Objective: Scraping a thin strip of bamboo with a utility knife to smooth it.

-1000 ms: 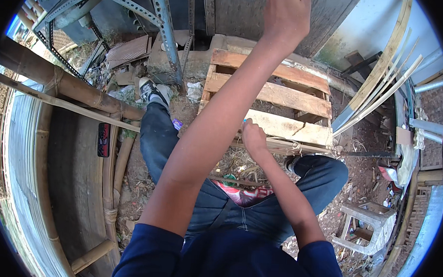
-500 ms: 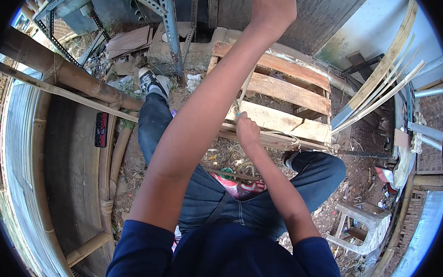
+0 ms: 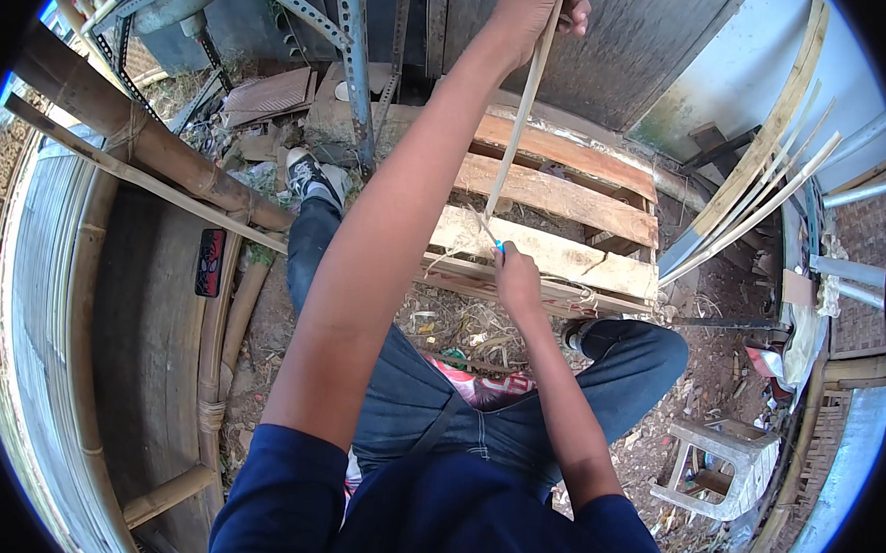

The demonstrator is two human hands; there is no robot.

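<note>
My left hand (image 3: 540, 19) is raised at the top of the view, its fingers closed round the upper part of a long pale bamboo strip (image 3: 517, 130). The strip slants down toward the wooden pallet (image 3: 567, 195) in front of me. My right hand (image 3: 519, 281), lower down over the pallet's near slats, grips a small knife with a blue handle (image 3: 501, 247). Its thin blade (image 3: 485, 226) points up and left, close by the strip's lower end. Whether blade and strip touch, I cannot tell.
Long split bamboo strips (image 3: 758, 183) lean at the right. A bamboo pole (image 3: 147, 183) runs along the left, above a phone-like dark object with red markings (image 3: 209, 262). A worn white stool (image 3: 721, 471) lies at the lower right. A blue metal post (image 3: 356, 72) stands ahead.
My right hand with the knife has shifted slightly right and down. More of the strip now shows between my hands, and my left hand's fingers have come into sight. The view has shifted a little.
</note>
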